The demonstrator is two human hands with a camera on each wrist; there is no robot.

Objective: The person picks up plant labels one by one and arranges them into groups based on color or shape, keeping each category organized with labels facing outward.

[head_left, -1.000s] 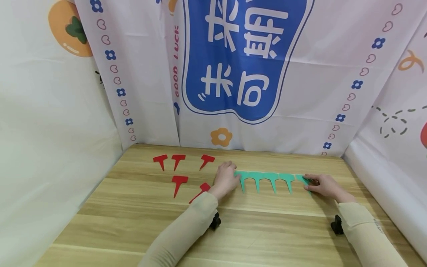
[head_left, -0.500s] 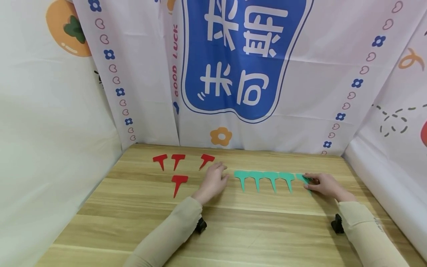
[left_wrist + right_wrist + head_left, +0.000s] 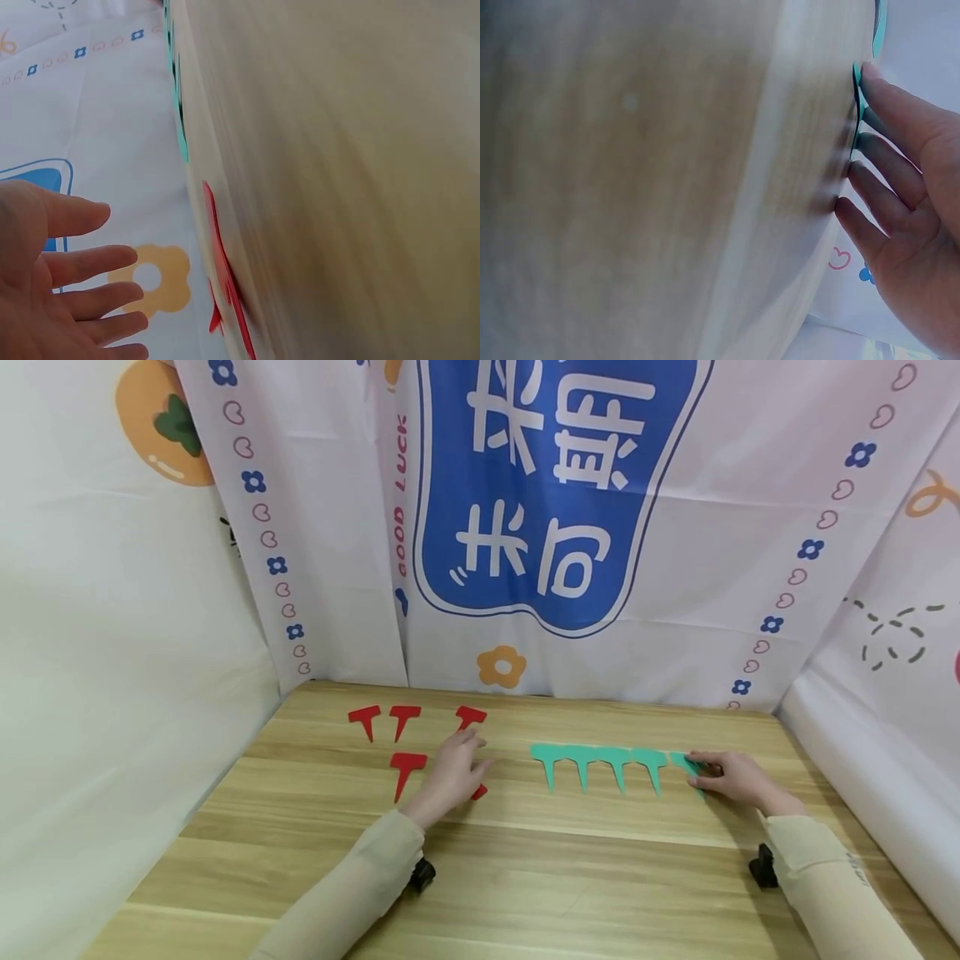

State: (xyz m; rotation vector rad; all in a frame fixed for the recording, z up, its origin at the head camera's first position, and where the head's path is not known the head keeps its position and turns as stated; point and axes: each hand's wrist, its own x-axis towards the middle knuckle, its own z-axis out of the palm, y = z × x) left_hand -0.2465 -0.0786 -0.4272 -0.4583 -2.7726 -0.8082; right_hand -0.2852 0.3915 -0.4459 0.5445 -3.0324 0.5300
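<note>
Five-finger spread and holding nothing, my left hand (image 3: 446, 781) is above the red T-shaped plant labels, its fingers straight or slightly bent in the left wrist view. It partly covers a red label (image 3: 478, 792) by its thumb side and the stem of a back red label (image 3: 472, 714). My right hand (image 3: 735, 777) pinches the rightmost green T-shaped plant label (image 3: 679, 760) between thumb and fingers, against the table; the hand hides part of it. Several other green labels (image 3: 615, 755) lie in a row to its left, heads side by side and stems toward me.
More red labels lie at the left: two at the back, a tilted one (image 3: 365, 718) and another (image 3: 406, 713), and one nearer (image 3: 408, 764). The wooden table (image 3: 570, 877) meets a printed white cloth (image 3: 337, 527) behind and at both sides.
My left hand has left the left end of the green row and moved left, over the red labels. My right hand stays at the rightmost green label. The labels look unmoved.
</note>
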